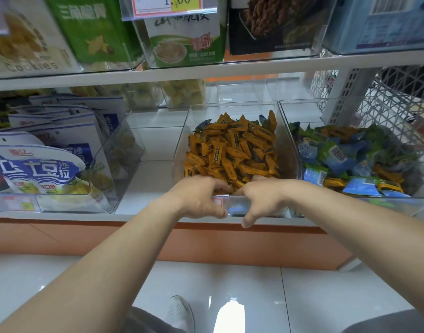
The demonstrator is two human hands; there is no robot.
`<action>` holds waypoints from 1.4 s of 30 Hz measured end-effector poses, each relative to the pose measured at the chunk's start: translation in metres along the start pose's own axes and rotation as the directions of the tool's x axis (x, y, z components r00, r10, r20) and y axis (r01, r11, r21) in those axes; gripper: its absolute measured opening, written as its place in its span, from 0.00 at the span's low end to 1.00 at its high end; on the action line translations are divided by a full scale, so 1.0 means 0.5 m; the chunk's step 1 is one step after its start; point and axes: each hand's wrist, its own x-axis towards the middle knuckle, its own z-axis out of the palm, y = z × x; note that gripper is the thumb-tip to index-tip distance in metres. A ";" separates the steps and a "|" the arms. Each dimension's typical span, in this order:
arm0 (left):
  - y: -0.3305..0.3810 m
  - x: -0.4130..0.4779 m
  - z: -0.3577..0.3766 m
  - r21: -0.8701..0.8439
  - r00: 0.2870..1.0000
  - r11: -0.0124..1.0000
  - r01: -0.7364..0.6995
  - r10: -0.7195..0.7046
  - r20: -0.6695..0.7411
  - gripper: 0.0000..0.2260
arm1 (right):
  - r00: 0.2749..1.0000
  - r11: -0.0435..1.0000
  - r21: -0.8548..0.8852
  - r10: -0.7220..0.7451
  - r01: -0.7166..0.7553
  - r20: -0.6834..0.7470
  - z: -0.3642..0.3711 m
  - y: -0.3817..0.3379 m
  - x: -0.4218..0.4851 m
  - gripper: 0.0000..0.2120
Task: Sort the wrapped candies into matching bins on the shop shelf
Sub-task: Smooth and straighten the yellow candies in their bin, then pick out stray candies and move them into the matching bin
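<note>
Head view: both hands are on the middle bin [182,140]. The left hand [199,198] and right hand [266,200] hook curled fingers over its front rim, thumbs pressed on the clear wall, likely to steady or pull it. Whether the hidden fingertips also pinch a sweet, I can't tell. Orange candies [232,150] fill it. Mixed candies [350,159], blue, green and orange, wait in the right bin [307,111] just beside. White shelf [153,145], glossy tiled floor [314,296] below.

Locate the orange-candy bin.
Head view: the orange-candy bin sits mid lower shelf, left of mixed-candy bin; left hand and right hand grip its rim.
</note>
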 end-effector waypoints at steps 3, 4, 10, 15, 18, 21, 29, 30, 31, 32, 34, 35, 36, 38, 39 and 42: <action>0.012 -0.004 0.005 0.048 0.999 0.998 0.028 -0.025 -0.046 0.27 | 1.000 1.000 -0.003 -0.003 0.002 -0.015 0.000 -0.007 0.004 0.22; 0.013 -0.005 0.006 0.052 0.998 0.998 0.031 -0.029 -0.049 0.27 | 0.999 1.000 0.002 -0.007 0.007 -0.045 0.001 -0.007 0.003 0.21; 0.008 -0.001 -0.006 -0.023 0.999 0.999 0.036 -0.035 0.025 0.28 | 0.942 0.927 0.326 -0.072 0.184 -0.327 -0.001 0.010 -0.043 0.11; 0.007 0.009 -0.020 -0.100 0.999 0.995 0.004 0.001 0.048 0.28 | 0.815 0.855 0.424 0.005 0.297 -0.580 -0.039 0.043 -0.115 0.08; 0.023 0.015 -0.035 -0.153 0.999 0.988 -0.028 0.025 -0.025 0.25 | 0.528 0.899 0.329 0.137 0.289 -0.838 -0.058 0.093 -0.155 0.11; 0.048 0.022 -0.044 -0.131 0.996 0.991 -0.042 0.032 -0.082 0.24 | 0.378 0.957 0.280 0.233 0.074 -0.896 -0.055 0.165 -0.170 0.12; 0.097 0.051 -0.054 -0.205 0.986 0.977 -0.050 0.015 -0.166 0.17 | 0.647 0.866 0.153 0.463 -0.476 -0.606 -0.025 0.220 -0.168 0.29; 0.096 0.058 -0.057 -0.224 0.981 0.973 -0.046 0.001 -0.195 0.15 | 0.611 0.870 0.150 0.443 -0.469 -0.657 -0.033 0.214 -0.167 0.29; 0.093 0.066 -0.060 -0.243 0.973 0.969 -0.037 -0.021 -0.230 0.12 | 0.581 0.890 0.142 0.396 -0.433 -0.711 -0.040 0.203 -0.162 0.28; 0.089 0.078 -0.064 -0.264 0.962 0.964 -0.024 -0.050 -0.270 0.10 | 0.563 0.918 0.127 0.335 -0.375 -0.756 -0.046 0.190 -0.155 0.26; 0.083 0.107 -0.072 -0.332 0.926 0.943 0.001 -0.127 -0.356 0.05 | 0.566 0.958 0.092 0.237 -0.272 -0.790 -0.053 0.161 -0.135 0.25; 0.083 0.123 -0.076 -0.362 0.900 0.932 0.011 -0.167 -0.402 0.04 | 0.588 0.965 0.088 0.223 -0.249 -0.778 -0.053 0.151 -0.121 0.26; 0.085 0.141 -0.079 -0.368 0.874 0.930 0.019 -0.194 -0.445 0.05 | 0.614 0.964 0.104 0.237 -0.245 -0.753 -0.053 0.146 -0.108 0.28; 0.093 0.181 -0.084 -0.319 0.847 0.947 0.033 -0.196 -0.494 0.09 | 0.648 0.951 0.183 0.304 -0.249 -0.698 -0.049 0.152 -0.087 0.31; 0.097 0.203 -0.088 -0.292 0.850 0.956 0.043 -0.188 -0.491 0.12 | 0.660 0.943 0.234 0.334 -0.238 -0.673 -0.047 0.159 -0.082 0.32; 0.113 0.272 -0.110 -0.243 0.867 0.969 0.053 -0.165 -0.470 0.19 | 0.720 0.937 0.291 0.338 -0.196 -0.605 -0.042 0.180 -0.077 0.34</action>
